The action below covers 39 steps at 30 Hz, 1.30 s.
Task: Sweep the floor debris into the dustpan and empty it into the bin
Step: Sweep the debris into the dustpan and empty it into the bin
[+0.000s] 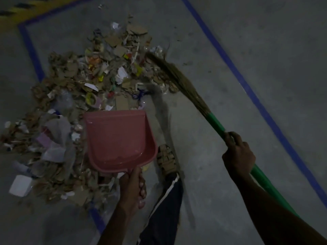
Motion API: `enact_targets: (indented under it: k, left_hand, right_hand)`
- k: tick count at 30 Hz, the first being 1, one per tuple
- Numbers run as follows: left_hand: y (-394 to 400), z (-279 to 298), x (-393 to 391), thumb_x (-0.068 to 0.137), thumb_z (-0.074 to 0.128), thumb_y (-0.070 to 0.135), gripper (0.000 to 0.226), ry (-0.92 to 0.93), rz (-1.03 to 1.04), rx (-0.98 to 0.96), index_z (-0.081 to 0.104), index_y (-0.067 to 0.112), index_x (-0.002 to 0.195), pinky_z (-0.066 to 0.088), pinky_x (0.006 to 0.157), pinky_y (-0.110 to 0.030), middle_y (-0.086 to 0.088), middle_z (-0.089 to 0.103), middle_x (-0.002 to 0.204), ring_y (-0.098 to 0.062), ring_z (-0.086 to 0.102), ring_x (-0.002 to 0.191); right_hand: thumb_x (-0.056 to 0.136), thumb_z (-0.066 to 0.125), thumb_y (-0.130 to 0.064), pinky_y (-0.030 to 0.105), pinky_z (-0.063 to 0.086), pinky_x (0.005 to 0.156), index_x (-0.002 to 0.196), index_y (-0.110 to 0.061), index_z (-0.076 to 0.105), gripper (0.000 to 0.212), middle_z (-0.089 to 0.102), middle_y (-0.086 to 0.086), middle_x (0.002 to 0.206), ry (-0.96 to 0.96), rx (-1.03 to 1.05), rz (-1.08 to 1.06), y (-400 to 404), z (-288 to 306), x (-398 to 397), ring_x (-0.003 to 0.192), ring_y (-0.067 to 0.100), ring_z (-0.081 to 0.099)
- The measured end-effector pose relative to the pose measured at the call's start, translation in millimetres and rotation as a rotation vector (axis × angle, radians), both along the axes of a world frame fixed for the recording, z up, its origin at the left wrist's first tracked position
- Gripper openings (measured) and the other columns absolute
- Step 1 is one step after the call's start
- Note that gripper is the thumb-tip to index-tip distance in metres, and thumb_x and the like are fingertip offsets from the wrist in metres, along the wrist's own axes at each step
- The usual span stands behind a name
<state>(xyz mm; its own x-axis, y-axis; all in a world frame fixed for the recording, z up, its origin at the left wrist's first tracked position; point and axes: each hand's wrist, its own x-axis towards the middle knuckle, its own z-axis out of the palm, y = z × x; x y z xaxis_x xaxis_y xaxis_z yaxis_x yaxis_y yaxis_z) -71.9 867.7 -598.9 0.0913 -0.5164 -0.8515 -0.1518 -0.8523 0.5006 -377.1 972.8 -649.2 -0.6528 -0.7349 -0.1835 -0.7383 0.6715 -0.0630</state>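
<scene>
pink dustpan, green broom handle, blue floor tape

A pink dustpan is seen empty at lower centre, its mouth set against the debris, a heap of cardboard scraps, paper and plastic spread across the left. A green-handled broom is angled at right, bristles touching the heap's upper right edge.

A grey concrete floor fills the view, dim and scuffed with dark marks. Blue tape lines mark out a bay on it, one running down the right side, another down the left and meeting a third at the top-left corner. Beyond that corner lies a yellow-and-black hazard stripe. A sandalled foot and a dark trouser leg with a white stripe stand on the floor near the bottom centre.
</scene>
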Motion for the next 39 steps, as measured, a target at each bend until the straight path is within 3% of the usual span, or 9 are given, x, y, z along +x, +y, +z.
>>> enact_targets:
  k: [4,9,12,19,23,28,33,37,39]
  left_hand:
    - [-24,-14,-32,0.100,0.049,0.015,0.030,-0.038,0.041,0.048,0.044,0.013,0.071,0.027,0.039,-0.015,-0.002,0.037,0.048,-0.015,0.031,0.030]
    - [-53,-20,-63,0.099,0.049,0.015,0.027,-0.049,0.038,0.050,0.047,0.012,0.072,0.028,0.041,-0.015,-0.002,0.038,0.047,-0.016,0.032,0.029]
    - [-69,-22,-80,0.096,0.050,0.014,0.025,-0.063,0.057,0.041,0.047,0.012,0.071,0.027,0.044,-0.017,-0.002,0.038,0.046,-0.016,0.031,0.029]
    - [-100,-11,-103,0.094,0.052,0.017,0.025,-0.087,0.104,0.098,0.048,0.014,0.069,0.028,0.045,-0.017,-0.002,0.039,0.049,-0.017,0.033,0.033]
    - [-113,1,-112,0.092,0.052,0.017,0.025,-0.078,0.186,0.079,0.048,0.015,0.068,0.025,0.045,-0.019,-0.001,0.039,0.048,-0.015,0.032,0.032]
    - [-134,2,-125,0.092,0.053,0.020,0.024,-0.058,0.250,0.044,0.048,0.015,0.070,0.025,0.045,-0.020,-0.002,0.039,0.049,-0.016,0.031,0.034]
    - [-149,-11,-143,0.088,0.056,0.024,0.024,-0.052,0.281,0.035,0.049,0.019,0.065,0.035,0.056,-0.031,-0.001,0.039,0.048,-0.016,0.033,0.033]
    - [-150,-15,-162,0.091,0.054,0.024,0.027,-0.067,0.365,0.055,0.046,0.020,0.065,0.027,0.041,-0.018,0.002,0.037,0.047,-0.014,0.030,0.032]
    - [-145,-18,-174,0.092,0.053,0.026,0.028,-0.063,0.428,0.089,0.046,0.020,0.066,0.023,0.035,-0.015,0.003,0.037,0.046,-0.013,0.029,0.030]
  right_hand:
    - [0.073,0.066,0.004,0.023,0.031,0.049,0.130,-0.021,0.059,0.063,0.053,0.000,0.133,-0.073,0.014,-0.097,-41,-21,-32,0.073,0.029,0.058]
    - [0.082,0.063,-0.013,0.035,0.051,0.059,0.135,-0.018,0.050,0.055,0.050,0.002,0.130,-0.307,0.133,-0.151,-98,-42,-73,0.081,0.029,0.061]
    - [0.084,0.061,-0.013,0.039,0.055,0.065,0.133,-0.019,0.051,0.050,0.050,0.002,0.128,-0.405,0.223,-0.048,-128,-48,-85,0.088,0.029,0.061]
    - [0.087,0.059,-0.017,0.028,0.050,0.063,0.142,-0.033,0.047,0.058,0.046,-0.007,0.140,-0.494,0.351,0.361,-168,-48,-79,0.100,0.022,0.062]
    - [0.082,0.066,-0.015,0.027,0.049,0.063,0.141,-0.030,0.051,0.062,0.052,-0.006,0.137,-0.508,0.233,0.380,-162,-33,-96,0.097,0.022,0.064]
    - [0.073,0.078,-0.008,0.026,0.045,0.053,0.133,-0.024,0.060,0.064,0.063,-0.001,0.125,-0.509,0.035,0.281,-147,-18,-139,0.077,0.022,0.067]
    - [0.071,0.078,-0.004,0.023,0.040,0.060,0.131,-0.020,0.062,0.064,0.061,-0.001,0.126,-0.444,-0.049,0.243,-154,-19,-175,0.078,0.018,0.065]
    - [0.076,0.073,-0.008,0.036,0.052,0.061,0.137,-0.020,0.056,0.064,0.054,0.001,0.134,-0.427,-0.049,0.250,-181,-33,-194,0.087,0.029,0.065]
    - [0.076,0.072,-0.009,0.035,0.050,0.059,0.136,-0.019,0.055,0.064,0.052,0.002,0.134,-0.405,-0.055,0.254,-197,-34,-202,0.085,0.031,0.064]
